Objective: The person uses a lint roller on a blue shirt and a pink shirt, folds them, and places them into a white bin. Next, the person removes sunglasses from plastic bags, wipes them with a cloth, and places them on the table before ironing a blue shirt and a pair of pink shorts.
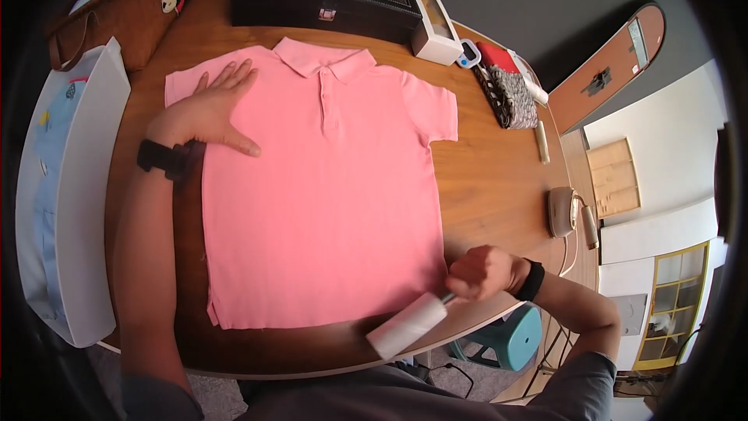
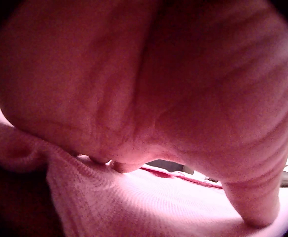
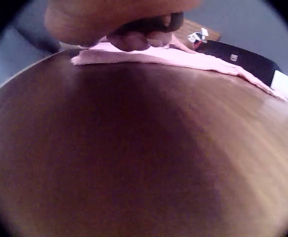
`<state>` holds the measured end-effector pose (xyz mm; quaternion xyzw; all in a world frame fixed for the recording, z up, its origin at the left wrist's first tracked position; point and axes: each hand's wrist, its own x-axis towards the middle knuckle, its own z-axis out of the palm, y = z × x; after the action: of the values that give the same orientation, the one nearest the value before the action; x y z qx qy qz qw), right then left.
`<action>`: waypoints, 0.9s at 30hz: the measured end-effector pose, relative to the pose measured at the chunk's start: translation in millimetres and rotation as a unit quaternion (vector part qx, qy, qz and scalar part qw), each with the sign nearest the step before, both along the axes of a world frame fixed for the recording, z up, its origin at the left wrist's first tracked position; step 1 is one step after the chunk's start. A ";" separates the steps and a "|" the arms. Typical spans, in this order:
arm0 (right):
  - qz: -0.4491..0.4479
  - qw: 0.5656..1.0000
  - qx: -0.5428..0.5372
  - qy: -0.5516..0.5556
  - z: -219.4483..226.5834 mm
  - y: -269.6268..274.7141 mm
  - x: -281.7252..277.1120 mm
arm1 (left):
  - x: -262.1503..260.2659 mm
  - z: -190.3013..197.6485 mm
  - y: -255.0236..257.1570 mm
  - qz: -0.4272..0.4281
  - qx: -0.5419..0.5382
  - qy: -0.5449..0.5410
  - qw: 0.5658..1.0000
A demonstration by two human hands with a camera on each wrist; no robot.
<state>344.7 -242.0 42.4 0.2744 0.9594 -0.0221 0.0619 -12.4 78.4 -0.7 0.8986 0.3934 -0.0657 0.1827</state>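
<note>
A pink polo shirt lies flat on the wooden table, its collar toward the far side. My left hand rests on the shirt near the sleeve at the left, fingers spread; in the left wrist view its palm arches over the pink cloth. At the shirt's lower right corner my right hand grips the handle of a lint roller. The white roller head points left and overlaps the table's front edge, just below the hem. In the right wrist view the curled fingers show, while the roller head is hidden.
A white box with blue cloth stands at the left, a brown bag behind it. Along the back are a black glasses case and a white box. Folded knitwear and a handheld steamer sit at the right.
</note>
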 end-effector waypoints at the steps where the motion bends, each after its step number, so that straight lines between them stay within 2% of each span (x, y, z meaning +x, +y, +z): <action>1: 0.000 1.000 0.004 -0.001 1.0 4.9 9.5 | 0.0 0.8 -0.6 0.002 -0.005 0.003 1.000; 3: -0.168 0.980 0.049 0.093 -4.2 19.3 31.0 | -0.1 -1.4 -0.1 0.005 -0.009 -0.004 1.000; 6: -0.363 0.923 0.100 0.077 -14.5 48.9 51.7 | 2.1 3.9 -2.6 0.007 -0.016 -0.010 1.000; 7: -0.424 0.903 0.066 0.032 -12.2 58.1 54.3 | 2.2 6.2 -3.6 0.009 -0.021 -0.005 1.000; 11: -0.415 0.907 0.075 -0.006 -25.4 68.5 61.3 | -0.4 0.3 0.5 -0.006 -0.018 -0.009 1.000; 13: -0.413 0.908 0.076 -0.004 -26.2 68.1 63.7 | -1.0 6.9 0.2 -0.014 -0.009 -0.003 1.000; 15: -0.391 0.917 0.074 0.005 -27.7 66.3 65.7 | 1.4 19.2 -3.8 0.006 -0.043 -0.004 0.999; 16: -0.392 0.917 0.074 -0.005 -29.0 66.4 67.0 | 4.3 27.1 -9.6 -0.017 0.013 -0.012 1.000; 17: -0.394 0.916 0.080 0.000 -28.4 66.6 66.6 | 11.9 32.5 -12.4 -0.018 0.020 -0.010 1.000; 19: -0.383 0.921 0.076 -0.009 -26.2 66.7 65.7 | 30.9 39.5 -23.3 -0.144 0.037 -0.105 0.983; 20: -0.380 0.922 0.075 -0.008 -26.3 67.5 65.5 | 44.5 44.9 -33.0 -0.174 0.052 -0.120 0.976; 22: -0.378 0.923 0.070 -0.008 -26.1 67.0 66.6 | 79.0 53.4 -42.0 -0.203 -0.011 -0.121 0.972; 24: -0.370 0.926 0.073 -0.003 -28.6 66.8 70.1 | 114.2 36.7 -37.7 -0.237 -0.015 -0.124 0.964; 27: -0.364 0.928 0.074 -0.004 -28.9 66.1 68.6 | 159.3 21.8 -32.0 -0.232 -0.079 -0.119 0.962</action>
<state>413.2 -176.0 13.5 0.6090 0.7920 0.0295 0.0330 146.9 46.4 21.1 0.9493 0.1432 -0.0302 0.2783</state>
